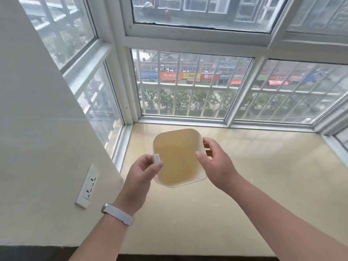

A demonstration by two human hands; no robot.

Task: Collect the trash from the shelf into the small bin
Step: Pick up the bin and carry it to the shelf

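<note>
Two hands meet at a small bin (pixel 178 157) above a glossy beige window ledge (pixel 254 185). The bin is cream, square with rounded corners, open mouth facing up toward the camera; nothing can be made out inside. Whether its base rests on the ledge or is lifted just off it cannot be told. Left hand (pixel 141 172) grips the bin's left rim, thumb and fingers pinched on a small white tab (pixel 156 158) at the edge. Right hand (pixel 216 162) holds the right rim, thumb curled over the inside, fingers wrapped on the outer wall. A pale watch strap (pixel 118 213) sits on the left wrist. White wall socket (pixel 87 186) on the wall to the left. Barred window (pixel 188 87) behind the ledge, street and shop signs beyond.
</note>
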